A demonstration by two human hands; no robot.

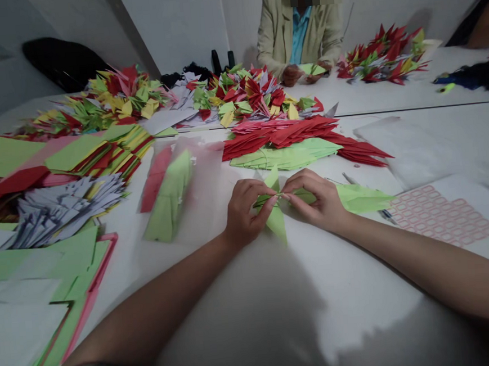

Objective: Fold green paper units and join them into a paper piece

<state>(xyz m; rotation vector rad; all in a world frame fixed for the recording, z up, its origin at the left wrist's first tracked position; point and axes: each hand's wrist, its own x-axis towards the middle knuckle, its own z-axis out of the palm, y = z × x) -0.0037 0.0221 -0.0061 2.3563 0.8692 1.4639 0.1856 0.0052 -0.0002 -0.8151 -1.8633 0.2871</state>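
Forearms flank wide tabletop; left hand and right hand pinch green paper between fingers near green stack's edge.

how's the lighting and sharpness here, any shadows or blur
Head view: dim light, broad soft shadow on the white table below the left hand and right hand; head view: fine detail soft, edges stretched, pixel blocks over the head of the person opposite.

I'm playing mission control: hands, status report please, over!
Left hand and right hand: close together, pinching a small item, too tiny to identify. Pointed green folded paper: partly hidden by them. No blockage seen; red folded papers lie beyond.
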